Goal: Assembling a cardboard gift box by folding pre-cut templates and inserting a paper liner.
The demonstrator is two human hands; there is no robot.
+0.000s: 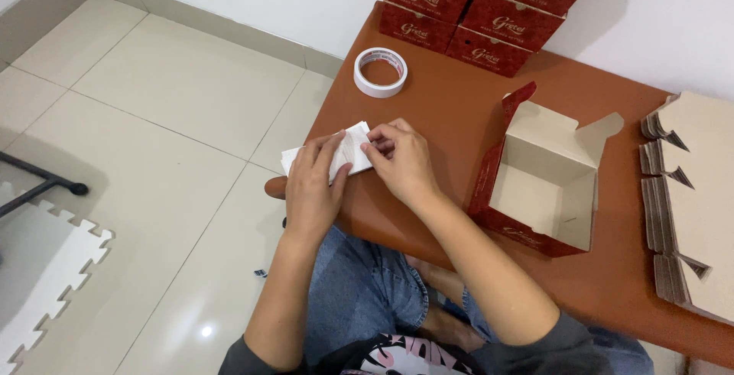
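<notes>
Hands at the near-left corner of a reddish-brown desk (451,115), seen from above. Left hand (312,184) lay flat over a folded white paper (348,149), its fingers stretched out and pressing the sheet down, the palm reaching past the desk edge. Right hand (401,161) rested at the paper's right end, its fingertips curled and pinching the paper's edge; how tightly they closed could not be told. Paper sat on the desk corner, partly overhanging toward the tiled floor (168,115). Roll of white tape (380,71) lay flat on the desk beyond the hands, well apart from them. Open red cardboard box (547,176) with a plain brown interior stood to the right of the right hand, its lid flaps raised. Stack of closed red boxes (474,8) stood against the wall at the far edge. Pile of flat unfolded box blanks (692,199) lay at the right edge of the desk
</notes>
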